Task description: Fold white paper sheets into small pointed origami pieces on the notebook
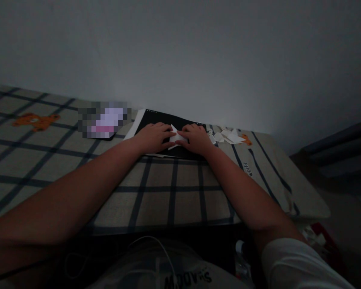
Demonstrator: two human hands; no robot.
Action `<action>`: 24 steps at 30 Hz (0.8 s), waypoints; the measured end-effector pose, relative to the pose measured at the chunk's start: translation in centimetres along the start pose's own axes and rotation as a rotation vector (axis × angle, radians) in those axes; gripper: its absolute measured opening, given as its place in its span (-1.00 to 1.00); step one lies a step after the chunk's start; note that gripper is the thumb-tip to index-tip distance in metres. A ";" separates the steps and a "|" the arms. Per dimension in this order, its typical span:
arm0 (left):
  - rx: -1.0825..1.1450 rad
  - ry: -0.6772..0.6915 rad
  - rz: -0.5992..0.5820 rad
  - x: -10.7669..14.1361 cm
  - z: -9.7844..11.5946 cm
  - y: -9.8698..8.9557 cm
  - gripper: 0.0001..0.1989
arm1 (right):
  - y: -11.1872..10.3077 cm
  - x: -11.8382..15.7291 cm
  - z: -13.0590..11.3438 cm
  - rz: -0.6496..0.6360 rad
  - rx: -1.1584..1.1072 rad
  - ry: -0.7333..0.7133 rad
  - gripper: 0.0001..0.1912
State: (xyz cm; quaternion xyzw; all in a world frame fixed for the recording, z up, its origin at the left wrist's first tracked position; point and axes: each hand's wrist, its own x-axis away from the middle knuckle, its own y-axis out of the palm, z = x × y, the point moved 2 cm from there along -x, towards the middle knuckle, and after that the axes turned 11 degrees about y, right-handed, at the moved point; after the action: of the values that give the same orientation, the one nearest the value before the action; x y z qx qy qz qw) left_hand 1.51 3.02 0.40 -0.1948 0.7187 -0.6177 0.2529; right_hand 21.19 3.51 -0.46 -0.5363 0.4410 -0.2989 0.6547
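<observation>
A small piece of folded white paper [175,136] lies on a dark flat board or folder [168,118], between my two hands. My left hand [156,137] grips the paper's left side with thumb and fingers. From the other side, my right hand [196,138] pinches its right edge. The fingertips of both hands nearly meet over the paper and cover part of it. White sheets [136,127] stick out from under the dark board on its left. Just right of my right hand sits a loose pile of white paper pieces [228,135].
A phone with a lit screen [108,120], partly blurred out, rests at the left on the checked tablecloth [156,176]. A grey wall [180,60] rises behind the table. Below the right edge are a plastic bottle [242,261] and a red container [326,239] with white scraps.
</observation>
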 end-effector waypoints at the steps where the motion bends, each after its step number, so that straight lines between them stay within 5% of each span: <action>1: 0.003 0.001 -0.003 0.0 0.0 0.0 -0.46 | -0.1 0.0 0.0 -0.008 0.002 -0.001 -0.47; 12: 0.028 -0.003 -0.037 0.3 0.2 -0.4 -0.33 | -0.6 0.4 -0.1 -0.014 -0.026 -0.017 -0.35; 18: 0.054 0.020 -0.062 0.4 -0.5 -0.4 -0.39 | -0.7 0.3 0.0 0.026 -0.013 -0.020 -0.44; 24: 0.013 0.080 0.045 0.2 -0.7 -0.5 -0.55 | -0.6 0.2 0.3 0.035 -0.040 -0.077 -0.61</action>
State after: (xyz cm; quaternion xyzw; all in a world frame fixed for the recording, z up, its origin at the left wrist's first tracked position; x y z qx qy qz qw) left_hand 0.90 3.36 0.98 -0.1519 0.7286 -0.6237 0.2390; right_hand 21.54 3.34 0.13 -0.5524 0.4308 -0.2578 0.6654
